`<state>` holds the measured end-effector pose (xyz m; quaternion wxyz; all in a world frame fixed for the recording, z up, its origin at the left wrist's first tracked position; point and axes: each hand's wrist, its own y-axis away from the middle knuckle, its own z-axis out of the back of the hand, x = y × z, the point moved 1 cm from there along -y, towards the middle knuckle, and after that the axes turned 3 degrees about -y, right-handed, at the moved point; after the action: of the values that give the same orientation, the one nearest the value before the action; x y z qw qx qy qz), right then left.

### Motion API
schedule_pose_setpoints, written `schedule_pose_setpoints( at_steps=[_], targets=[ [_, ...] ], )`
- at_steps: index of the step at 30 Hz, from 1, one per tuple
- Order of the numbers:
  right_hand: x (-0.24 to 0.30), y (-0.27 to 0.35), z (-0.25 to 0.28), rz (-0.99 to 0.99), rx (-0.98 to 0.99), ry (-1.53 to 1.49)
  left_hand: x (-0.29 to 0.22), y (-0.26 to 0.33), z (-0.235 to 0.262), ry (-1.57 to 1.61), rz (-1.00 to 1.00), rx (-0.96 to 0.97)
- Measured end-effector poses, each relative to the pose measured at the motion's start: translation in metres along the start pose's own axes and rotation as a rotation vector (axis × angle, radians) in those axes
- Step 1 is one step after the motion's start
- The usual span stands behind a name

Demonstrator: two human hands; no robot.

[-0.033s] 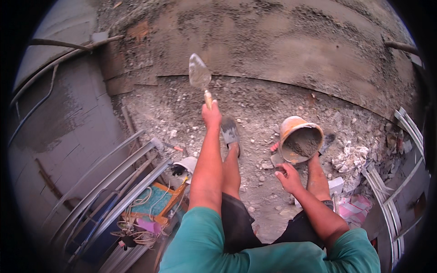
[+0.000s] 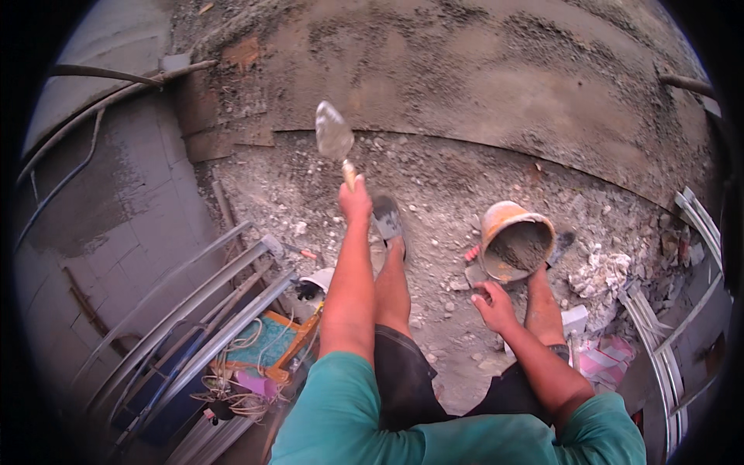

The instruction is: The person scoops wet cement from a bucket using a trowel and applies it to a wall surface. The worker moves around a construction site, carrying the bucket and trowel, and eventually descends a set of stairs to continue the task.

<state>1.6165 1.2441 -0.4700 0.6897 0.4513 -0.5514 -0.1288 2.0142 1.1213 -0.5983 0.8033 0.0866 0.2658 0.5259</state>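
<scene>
My left hand [image 2: 355, 199] is stretched out ahead, closed around the handle of a pointed trowel [image 2: 334, 132]. The trowel's blade points away from me, wet and grey, in front of the mortar-covered surface. My right hand [image 2: 494, 305] hangs just below a bucket [image 2: 502, 215], its fingers loosely curled and apart, with nothing visible in them. The bucket is orange and white, smeared with mortar, and tilts with its mouth toward me. Grey wet mortar [image 2: 523, 246] lies inside it. The bucket hides part of my right lower leg and foot.
Rubble [image 2: 446, 182] covers the ground around my feet. Metal channels [image 2: 221, 325] lean at the left by a tangle of cords [image 2: 232, 387] and a wooden frame. More metal channels [image 2: 659, 364] stand at the right, near a crumpled whitish sack [image 2: 601, 271] and a pink-white bag [image 2: 604, 358].
The trowel and my left hand have come slightly nearer and to the left. The view has shifted a little; my right hand stays by the bucket.
</scene>
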Motion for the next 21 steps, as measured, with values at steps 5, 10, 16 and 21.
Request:
schedule_pose_setpoints(
  at_steps=[5, 10, 16, 21],
  targets=[
    [-0.018, -0.035, -0.052, -0.090, 0.000, -0.031, 0.036, -0.109, 0.051, 0.358, 0.300, -0.009],
    [-0.060, -0.066, -0.125, -0.377, 0.088, -0.179, 0.053, -0.242, 0.044, 0.437, 0.388, -0.029],
    [-0.053, -0.085, -0.161, -0.333, 0.207, -0.099, 0.052, -0.306, 0.010, 0.297, 0.106, 0.157],
    [-0.029, -0.114, -0.139, -0.294, 0.171, 0.051, 0.079, -0.311, 0.041, -0.050, -0.403, 0.094]
  ],
)
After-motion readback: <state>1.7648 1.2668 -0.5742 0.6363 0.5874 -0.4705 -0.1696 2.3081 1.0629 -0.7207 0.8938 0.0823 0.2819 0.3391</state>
